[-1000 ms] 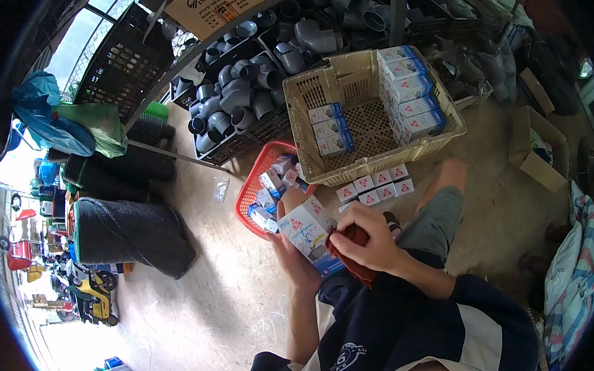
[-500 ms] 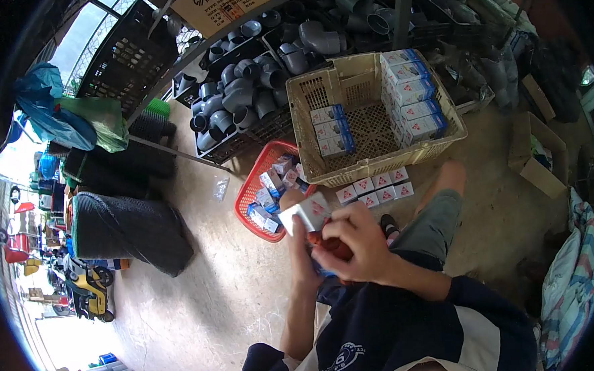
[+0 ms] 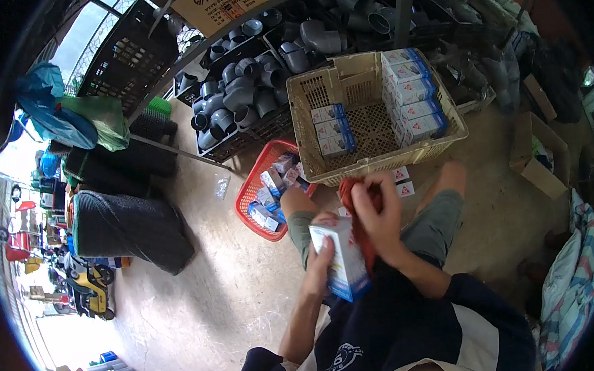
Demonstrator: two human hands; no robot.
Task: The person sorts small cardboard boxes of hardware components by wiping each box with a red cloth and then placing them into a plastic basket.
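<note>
A white and blue box [image 3: 341, 258] is upright in front of my body, with my left hand [image 3: 319, 258] wrapped round its left side, thumb on the near face. My right hand [image 3: 381, 220] is closed on a red-brown cloth [image 3: 365, 212] beside the box's right side. Beyond my hands, small white boxes [image 3: 405, 189] with red marks lie on the floor, partly hidden by my right hand and the cloth. A red basket [image 3: 243, 212] left of my knee holds several loose white and blue boxes [image 3: 265, 199].
A large beige crate [image 3: 383, 159] holds stacked boxes [image 3: 416, 92] on its right and a few on its left. Black crates of grey pipe fittings [image 3: 240, 94] stand behind. An open carton [image 3: 537, 153] is at right, a dark mesh roll [image 3: 128, 228] at left.
The box has turned from tilted to upright and come down closer to my body. My right hand has risen with the cloth, which now hangs over part of the floor boxes.
</note>
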